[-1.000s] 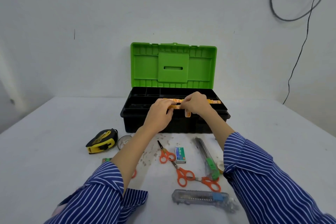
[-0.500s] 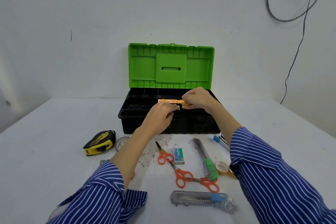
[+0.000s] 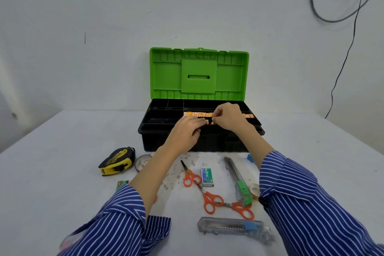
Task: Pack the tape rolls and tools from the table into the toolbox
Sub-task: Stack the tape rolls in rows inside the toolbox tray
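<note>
Reaching over the front wall of the toolbox, both hands met above its tray. The left hand and the right hand each pinched a small orange-and-yellow piece between curled fingertips, and the two hands nearly touched there. Just behind them a long orange strip lay across the tray, its right end showing past the right hand. The green lid stood upright. On the counter, near the left forearm, lay a tape measure and a clear tape roll. Between the forearms lay scissors, a staple box, more scissors and two cutters.
</note>
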